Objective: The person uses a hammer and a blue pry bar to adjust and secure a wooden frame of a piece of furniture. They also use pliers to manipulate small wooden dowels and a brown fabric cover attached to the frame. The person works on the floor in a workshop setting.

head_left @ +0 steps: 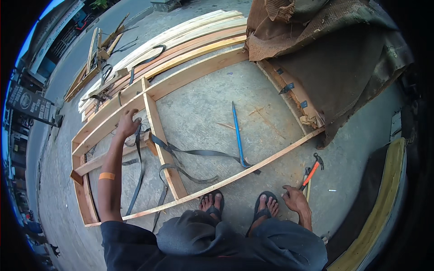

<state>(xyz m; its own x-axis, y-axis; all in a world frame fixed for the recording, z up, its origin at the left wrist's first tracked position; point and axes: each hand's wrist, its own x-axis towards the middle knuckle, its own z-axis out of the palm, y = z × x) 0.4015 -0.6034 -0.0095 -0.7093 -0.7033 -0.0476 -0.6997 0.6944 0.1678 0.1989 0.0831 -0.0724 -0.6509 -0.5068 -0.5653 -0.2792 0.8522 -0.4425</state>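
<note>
A wooden frame (159, 140) of pale planks lies on the concrete in front of me, with crosspieces and a curved near rail. My left hand (129, 123) is over its left part, beside the long inner rail, fingers apart and no object visible in them. Black straps (199, 152) hang loosely across the frame, some just below that hand. My right hand (296, 201) is low beside my right knee, loosely bent with fingers apart, and appears to hold nothing. Just past it lies a claw hammer (312, 172) with an orange handle. A blue pry bar (237, 135) rests inside the frame.
Long planks (194, 38) are stacked beyond the frame. Brown fabric (343, 77) drapes over the frame's right end, where a board carries dark metal brackets (287, 88). Scrap wood (86, 72) lies far left. A yellow-edged curved piece (384, 194) stands at right. My sandalled feet (212, 203) are near the rail.
</note>
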